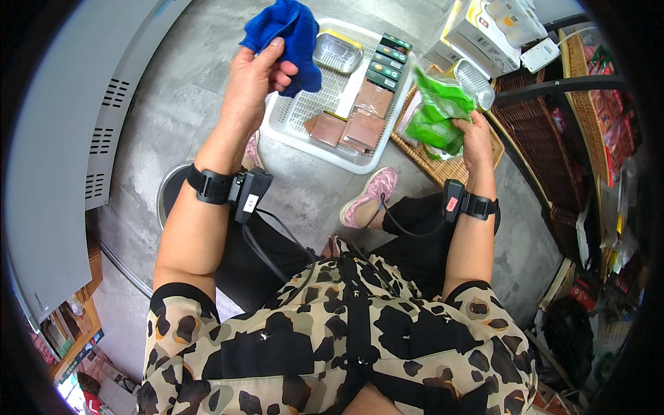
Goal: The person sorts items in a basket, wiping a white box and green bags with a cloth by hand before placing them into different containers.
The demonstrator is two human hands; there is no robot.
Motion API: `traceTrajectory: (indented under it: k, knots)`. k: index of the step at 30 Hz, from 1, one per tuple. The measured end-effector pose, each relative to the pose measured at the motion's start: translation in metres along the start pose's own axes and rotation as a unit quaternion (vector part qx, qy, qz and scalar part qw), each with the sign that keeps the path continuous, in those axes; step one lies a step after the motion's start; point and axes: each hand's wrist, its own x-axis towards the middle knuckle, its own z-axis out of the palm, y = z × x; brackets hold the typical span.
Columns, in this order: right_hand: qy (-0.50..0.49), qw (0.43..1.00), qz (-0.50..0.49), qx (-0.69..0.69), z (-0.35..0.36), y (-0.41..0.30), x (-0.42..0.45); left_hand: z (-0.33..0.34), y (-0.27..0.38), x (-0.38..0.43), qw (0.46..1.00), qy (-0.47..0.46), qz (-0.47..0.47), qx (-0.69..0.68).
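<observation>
A blue cloth (282,31) hangs bunched from my left hand (259,78), pinched between thumb and fingers above the left side of a white plastic basket (290,136). My right hand (474,137) grips the edge of a green plastic packet (438,111) over a wicker tray (433,168). Inside the white basket are a clear-lidded container (339,52), a row of dark green boxes (386,62) and several flat brown packets (363,129). Beside the green packet, a clear plastic container (474,85) rests at the wicker tray's far side.
White-and-yellow cartons (480,36) stand at the back right, next to a white power strip (540,54). Wicker shelf baskets (534,137) with red packets line the right. A grey cabinet (67,129) borders the left. Cables (275,254) run from my wrist devices across my lap.
</observation>
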Motion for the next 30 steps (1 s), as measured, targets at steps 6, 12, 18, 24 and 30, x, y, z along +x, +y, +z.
traceTrajectory:
  k: [6, 12, 18, 24, 30]
  knots:
    - [0.178, 0.982, 0.069, -0.010, -0.041, 0.069, 0.039, -0.008, 0.003, 0.003, 0.999, 0.031, -0.005, -0.011]
    - [0.228, 0.959, 0.166, -0.028, -0.075, 0.146, 0.060, -0.007, 0.003, 0.005, 1.000, 0.021, -0.021, -0.009]
    - [0.206, 0.939, 0.276, 0.004, -0.078, 0.177, 0.068, -0.005, 0.002, 0.005, 0.999, 0.030, -0.016, 0.002]
    - [0.277, 0.895, 0.350, -0.007, -0.065, 0.169, 0.061, -0.009, 0.003, 0.005, 0.998, 0.056, -0.026, 0.013]
    - [0.320, 0.885, 0.320, -0.108, -0.066, 0.174, 0.063, -0.017, 0.001, 0.002, 0.997, 0.064, -0.037, 0.020]
